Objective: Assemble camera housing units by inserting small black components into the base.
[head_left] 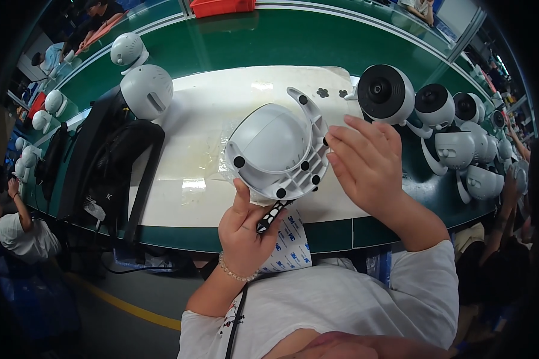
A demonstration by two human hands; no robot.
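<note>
A white dome-shaped camera [269,137] lies on the pale mat with its curved stand [299,173] turned up, showing several black round foot pads. My left hand [245,233] is closed on a sheet of adhesive pads [290,242], black with white spots at the top; its white, blue-printed backing hangs over the table edge. One finger of this hand points up against the camera's lower left rim. My right hand [368,161] has its fingers stretched out and apart, the tips at the stand's right edge beside a black pad. Whether they press on it is hard to see.
Several white cameras with black fronts [386,93] crowd the right side. Two white cameras [147,90] stand at the left, near a black bag [123,149]. Two dark flower-shaped pieces [323,93] lie on the mat [215,90]. A red bin [221,6] sits at the far edge.
</note>
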